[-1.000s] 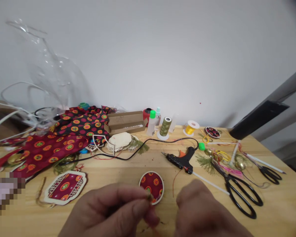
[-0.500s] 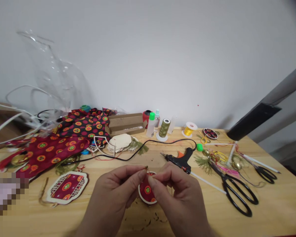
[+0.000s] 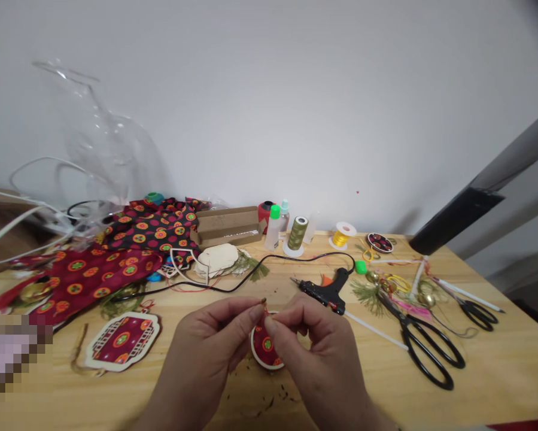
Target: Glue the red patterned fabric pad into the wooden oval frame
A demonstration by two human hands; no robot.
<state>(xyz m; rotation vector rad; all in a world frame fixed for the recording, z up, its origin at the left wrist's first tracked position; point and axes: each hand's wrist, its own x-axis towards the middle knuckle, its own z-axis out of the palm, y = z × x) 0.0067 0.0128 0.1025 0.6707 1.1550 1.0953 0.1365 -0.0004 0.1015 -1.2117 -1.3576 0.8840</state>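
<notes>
In the middle of the head view, a round ornament (image 3: 267, 350) with maroon patterned fabric and a pale rim is partly covered by my hands. Just above it, thumb and forefinger of my left hand (image 3: 210, 341) pinch a thin cord (image 3: 266, 309) with a small dark gold tip. Opposite, my right hand (image 3: 318, 347) is closed in a pinch at the same cord, close to the ornament's top. The fingertips nearly meet and hide most of the cord. Left of my hands lies a larger framed fabric ornament (image 3: 122, 340).
A black glue gun (image 3: 325, 290) with a glue stick lies beyond my right hand, near black-handled scissors (image 3: 434, 353). Patterned fabric (image 3: 152, 227), a cardboard box (image 3: 228, 227), a green thread spool (image 3: 298, 234) and a yellow cord spool (image 3: 342, 236) stand along the back.
The view has shifted very slightly. Both hands keep their pinch above the round ornament, and slightly more of the reddish cord shows between the fingertips.
</notes>
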